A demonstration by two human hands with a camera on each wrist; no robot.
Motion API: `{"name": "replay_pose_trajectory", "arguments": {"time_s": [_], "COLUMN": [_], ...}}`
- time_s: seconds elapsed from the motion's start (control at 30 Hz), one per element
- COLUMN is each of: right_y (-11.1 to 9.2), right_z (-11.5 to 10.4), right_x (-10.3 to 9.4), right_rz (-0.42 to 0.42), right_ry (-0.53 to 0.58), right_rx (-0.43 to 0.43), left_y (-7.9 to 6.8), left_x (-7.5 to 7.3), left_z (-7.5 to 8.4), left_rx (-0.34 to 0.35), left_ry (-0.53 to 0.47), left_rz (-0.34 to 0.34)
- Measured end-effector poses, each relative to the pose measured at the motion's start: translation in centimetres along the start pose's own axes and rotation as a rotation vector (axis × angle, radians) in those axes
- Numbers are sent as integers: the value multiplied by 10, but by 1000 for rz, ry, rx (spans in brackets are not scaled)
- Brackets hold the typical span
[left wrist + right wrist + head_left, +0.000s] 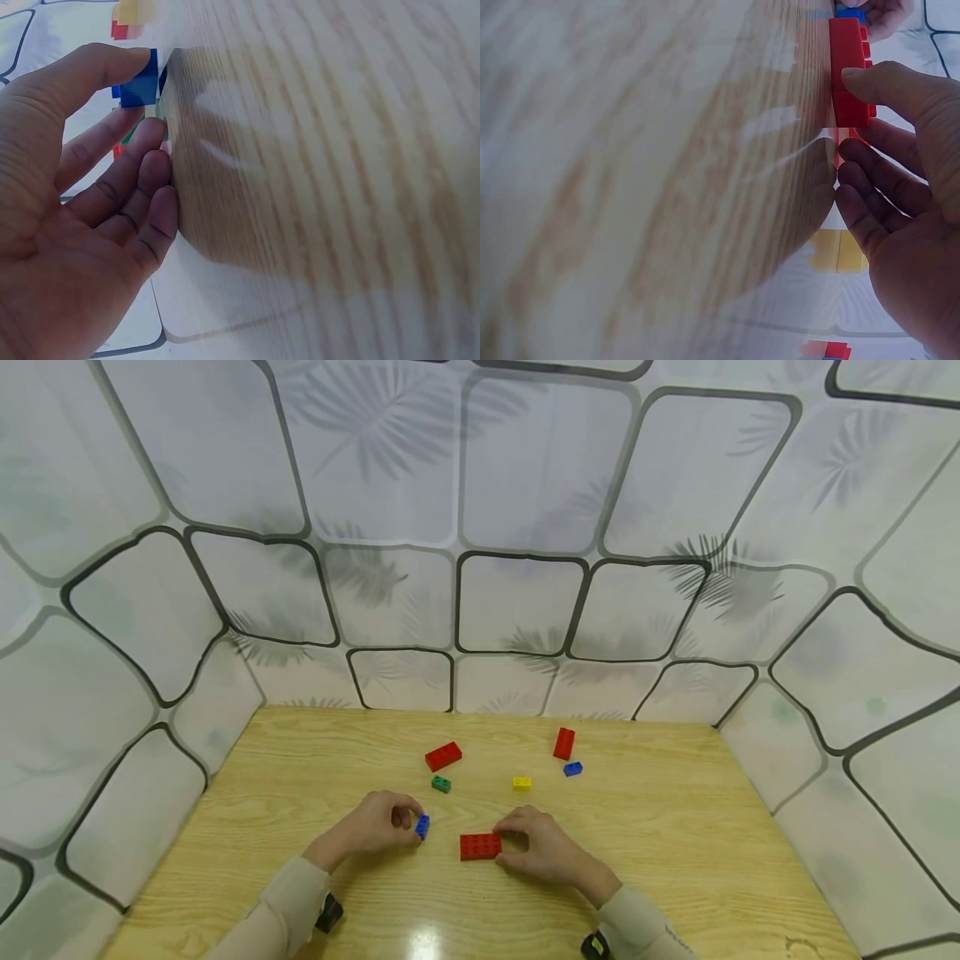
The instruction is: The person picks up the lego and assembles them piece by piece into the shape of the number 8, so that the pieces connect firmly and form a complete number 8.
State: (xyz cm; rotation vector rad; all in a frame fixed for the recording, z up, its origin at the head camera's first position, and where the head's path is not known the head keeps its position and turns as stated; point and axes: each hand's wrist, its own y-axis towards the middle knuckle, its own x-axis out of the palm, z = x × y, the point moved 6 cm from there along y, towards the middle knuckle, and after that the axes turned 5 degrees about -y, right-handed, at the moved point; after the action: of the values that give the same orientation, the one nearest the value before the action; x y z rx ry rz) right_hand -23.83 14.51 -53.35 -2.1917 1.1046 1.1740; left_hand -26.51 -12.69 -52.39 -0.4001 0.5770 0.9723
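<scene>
My left hand (381, 823) pinches a small blue brick (423, 827) between thumb and forefinger, just over the wooden table. In the left wrist view the blue brick (139, 79) shows its flat side, studs facing away from the palm. To the right, my right hand (546, 849) grips a long red brick (480, 846) by its right end, thumb on the near side. The red brick (847, 71) lies low at the tabletop with its studs up, and the other fingers curl loosely beside it. A short gap separates the blue brick from the red one.
Behind the hands lie a red brick (443, 756), a green brick (441, 784) and a yellow brick (521, 783). Farther right are another red brick (564, 743) and a small blue brick (573, 768). Patterned cloth walls (517, 602) enclose the wooden table (675, 827) at the back and sides.
</scene>
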Motion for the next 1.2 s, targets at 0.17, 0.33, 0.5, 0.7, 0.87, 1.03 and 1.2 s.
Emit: {"name": "replay_pose_trajectory", "arguments": {"time_s": [0.17,0.33,0.5,0.7,0.87,1.03,1.2], "right_y": [0,1,1,0,0,-1,-1], "right_z": [-1,-1,0,1,1,1,2], "right_x": [0,0,0,0,-1,-2,-1], "right_rz": [5,6,0,2,8,8,5], "right_ry": [-7,-8,-6,0,12,27,25], "right_rx": [-18,-17,-9,1,6,21,29], "left_y": [0,1,2,4,7,12,17], "left_x": [0,3,7,12,20,30,40], "left_z": [1,5,13,25,34,42,49], "left_rx": [12,34,63,108,125,135,155], "left_ry": [7,9,8,16,-8,-30,-9], "left_rz": [37,66,78,98,95,66,50]}}
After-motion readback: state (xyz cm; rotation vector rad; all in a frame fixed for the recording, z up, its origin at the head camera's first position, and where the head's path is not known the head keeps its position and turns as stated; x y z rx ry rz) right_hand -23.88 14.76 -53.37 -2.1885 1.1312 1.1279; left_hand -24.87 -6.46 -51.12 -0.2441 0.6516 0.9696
